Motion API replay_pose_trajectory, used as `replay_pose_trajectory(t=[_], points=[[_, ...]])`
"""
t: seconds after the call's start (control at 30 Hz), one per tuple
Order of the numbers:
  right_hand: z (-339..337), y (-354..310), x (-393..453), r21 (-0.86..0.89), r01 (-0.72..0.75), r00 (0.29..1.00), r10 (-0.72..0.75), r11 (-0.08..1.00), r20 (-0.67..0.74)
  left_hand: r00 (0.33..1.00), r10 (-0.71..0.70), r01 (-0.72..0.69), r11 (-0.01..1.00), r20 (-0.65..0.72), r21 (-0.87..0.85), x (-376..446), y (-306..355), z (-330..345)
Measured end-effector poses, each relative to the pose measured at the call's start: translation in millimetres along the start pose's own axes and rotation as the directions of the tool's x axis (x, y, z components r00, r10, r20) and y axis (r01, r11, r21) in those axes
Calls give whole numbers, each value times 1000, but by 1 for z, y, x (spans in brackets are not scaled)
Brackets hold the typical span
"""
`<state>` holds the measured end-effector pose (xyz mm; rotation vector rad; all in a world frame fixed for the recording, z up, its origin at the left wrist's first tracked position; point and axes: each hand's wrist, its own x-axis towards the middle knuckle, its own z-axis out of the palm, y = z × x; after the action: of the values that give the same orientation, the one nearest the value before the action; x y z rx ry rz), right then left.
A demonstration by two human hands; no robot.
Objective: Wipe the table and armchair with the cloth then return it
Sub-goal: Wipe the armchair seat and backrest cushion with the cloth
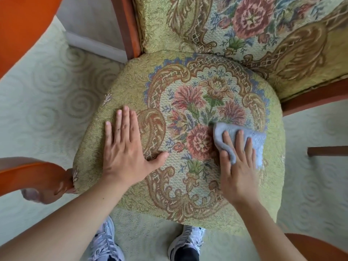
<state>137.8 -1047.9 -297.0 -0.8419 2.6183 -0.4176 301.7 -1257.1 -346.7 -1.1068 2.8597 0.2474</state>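
Observation:
The armchair seat (188, 208) is a round cushion of green tapestry with a flower pattern, filling the middle of the head view. A folded grey-blue cloth (258, 142) lies on the right half of the seat. My right hand (237, 162) presses down on the cloth, fingers spread over it and its left edge curled between thumb and fingers. My left hand (124, 147) rests flat on the left half of the seat, fingers apart, holding nothing. The table is not in view.
The chair's flowered backrest (244, 25) rises behind the seat. Orange wooden armrests stand at the left (33, 181) and lower right (316, 247). A pale green carpet with swirls (37, 95) surrounds the chair. My two shoes (146, 243) stand just before the seat's front edge.

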Motion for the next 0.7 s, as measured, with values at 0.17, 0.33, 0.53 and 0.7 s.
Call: replay_pose_trajectory(t=[0.17, 0.33, 0.53, 0.7], points=[[-5, -23, 88, -22, -88, 994, 87, 996, -68, 1000, -5, 5, 1000, -5, 6, 1, -1, 2], [-12, -49, 141, -80, -25, 1000, 25, 996, 9, 1000, -6, 6, 1000, -9, 18, 1, 0, 3], [19, -84, 81, -159, 429, 897, -398, 889, 190, 999, -3, 2, 1000, -40, -17, 0, -1, 5], [31, -55, 5, -172, 461, 881, -426, 871, 206, 999, 7, -8, 1000, -43, -18, 1, -1, 5]])
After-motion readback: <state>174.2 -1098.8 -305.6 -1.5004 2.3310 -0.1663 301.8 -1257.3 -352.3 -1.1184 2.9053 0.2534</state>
